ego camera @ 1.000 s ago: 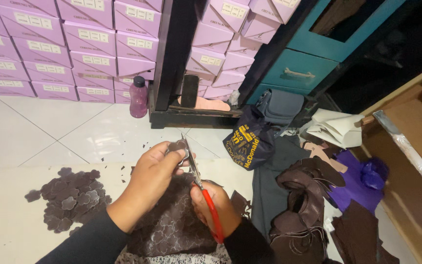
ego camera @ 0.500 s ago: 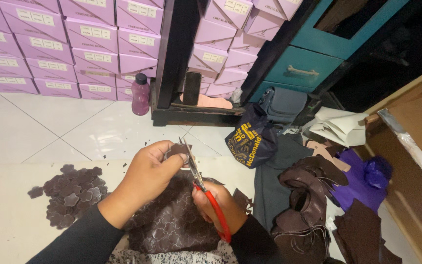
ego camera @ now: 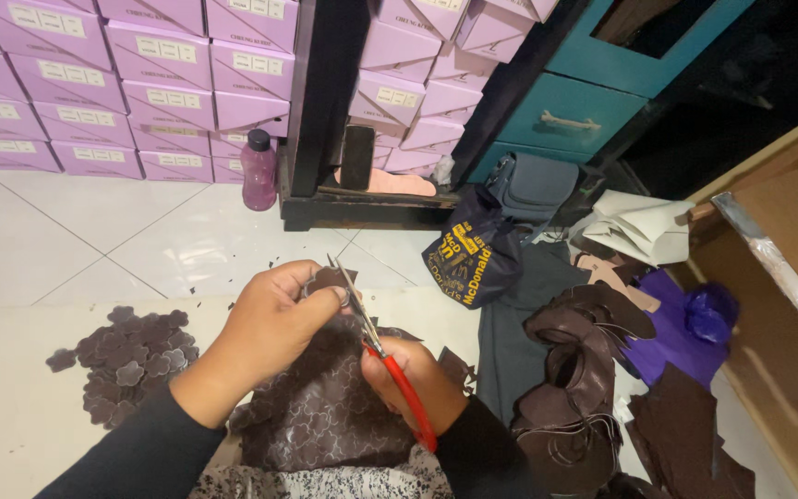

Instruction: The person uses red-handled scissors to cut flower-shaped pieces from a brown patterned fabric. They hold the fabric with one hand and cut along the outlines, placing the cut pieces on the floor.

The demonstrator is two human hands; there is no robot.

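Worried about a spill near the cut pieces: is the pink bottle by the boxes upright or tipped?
Upright. The pink bottle stands on the floor tiles, dark cap on top, beside the black post.

Red-handled scissors [ego camera: 390,370], blades pointing away, cut a small brown piece [ego camera: 330,277] above a dark patterned leather sheet [ego camera: 325,407] on the lap.

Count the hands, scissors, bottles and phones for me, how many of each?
Hands: 2, the left hand and the right hand
Scissors: 1
Bottle: 1
Phone: 1
Total: 5
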